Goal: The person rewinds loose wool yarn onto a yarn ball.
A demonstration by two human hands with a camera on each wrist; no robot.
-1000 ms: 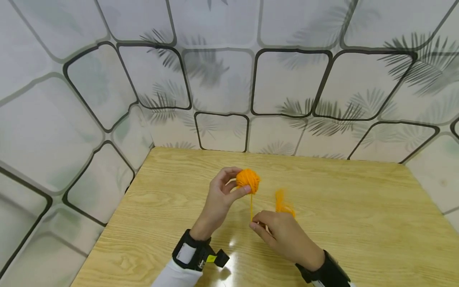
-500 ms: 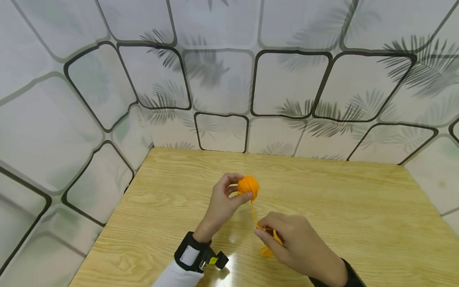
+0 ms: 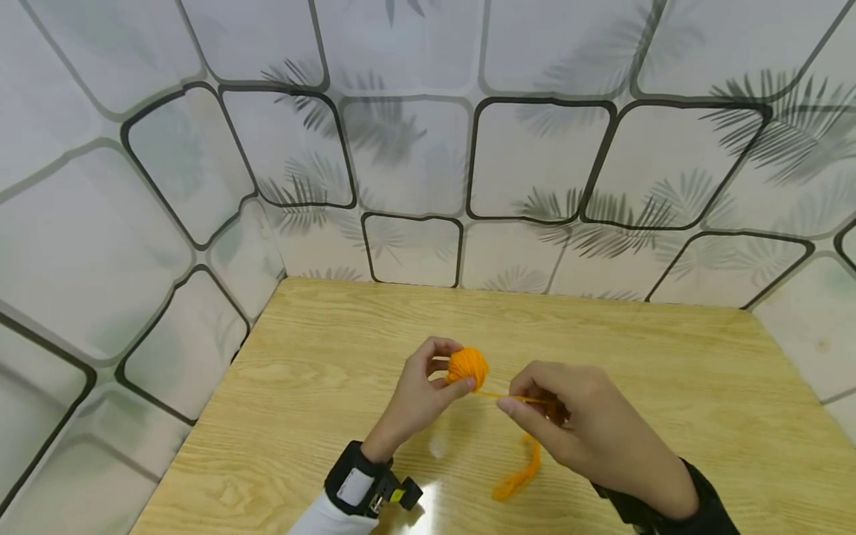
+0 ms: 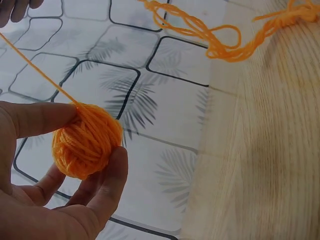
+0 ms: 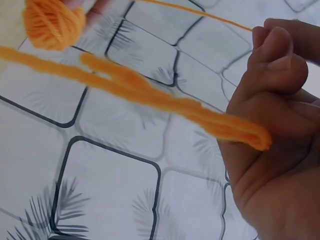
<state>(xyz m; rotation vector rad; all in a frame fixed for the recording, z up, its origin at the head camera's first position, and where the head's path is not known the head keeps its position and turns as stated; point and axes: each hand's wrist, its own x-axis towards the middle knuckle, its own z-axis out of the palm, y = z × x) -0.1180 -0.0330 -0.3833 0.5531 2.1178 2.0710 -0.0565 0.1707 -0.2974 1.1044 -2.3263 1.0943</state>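
My left hand (image 3: pixel 423 394) holds a small ball of orange yarn (image 3: pixel 467 368) between thumb and fingertips, above the table. From the ball a single taut strand (image 4: pixel 40 71) runs across to my right hand (image 3: pixel 588 420), whose thumb and curled fingers pinch it. Below the right hand hangs a loose bundle of orange yarn (image 3: pixel 524 475), its lower end close to the tabletop. In the right wrist view this looped bundle (image 5: pixel 165 102) stretches out from beside the palm, and the yarn ball (image 5: pixel 54 24) shows at the upper left.
The wood-grain table (image 3: pixel 321 357) lies under both hands. Behind it and at the left stand pale panels (image 3: pixel 414 156) printed with dark outlines and palm leaves. Each wrist wears a black strap; a small black device (image 3: pixel 409 493) sticks out from the left one.
My right hand has moved right and drawn the strand from hanging downward to nearly level. The left hand and ball have come slightly lower, and the loose bundle has swung below the right hand.
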